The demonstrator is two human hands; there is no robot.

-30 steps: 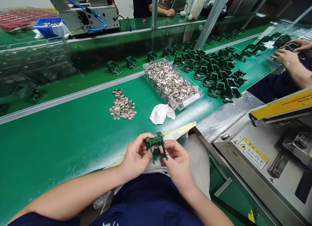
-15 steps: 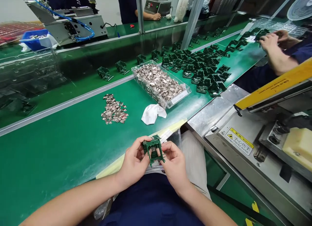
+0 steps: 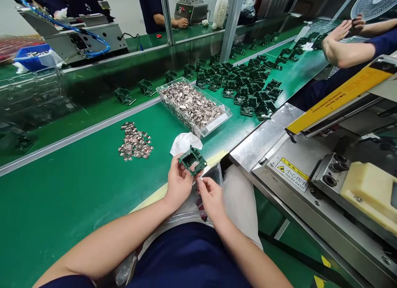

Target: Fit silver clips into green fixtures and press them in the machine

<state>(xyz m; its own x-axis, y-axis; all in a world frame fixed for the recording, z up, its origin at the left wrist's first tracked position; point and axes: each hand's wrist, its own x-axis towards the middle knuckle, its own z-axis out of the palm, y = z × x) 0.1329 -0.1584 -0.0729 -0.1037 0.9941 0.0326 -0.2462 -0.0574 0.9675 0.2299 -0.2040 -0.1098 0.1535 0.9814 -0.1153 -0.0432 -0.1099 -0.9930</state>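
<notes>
The left fingers (image 3: 177,169) clamp a green plastic frame (image 3: 192,160), which is tilted and held up at the middle of the view, just above the lap. The right fingers (image 3: 202,183) are together, pinched at a thin metal comb strip (image 3: 201,173) that touches the frame's lower edge. A clear plastic bag (image 3: 209,184) lies just beneath both hands, on the person's lap.

At 12 o'clock, just beyond the frame, lies a white cloth (image 3: 185,142) on the green bench (image 3: 62,226). Past it, a clear tray (image 3: 192,107) holds a heap of small metal parts. A loose pile of the same parts (image 3: 135,141) sits on the bench at 10 o'clock. Rows of green frames (image 3: 245,91) stand at 1 o'clock, beside the tray.

At 3 o'clock is a steel machine (image 3: 288,169) with a yellow guard (image 3: 338,93). At 2 o'clock, a co-worker's hands (image 3: 339,42) are raised apart above the far end of the bench.
</notes>
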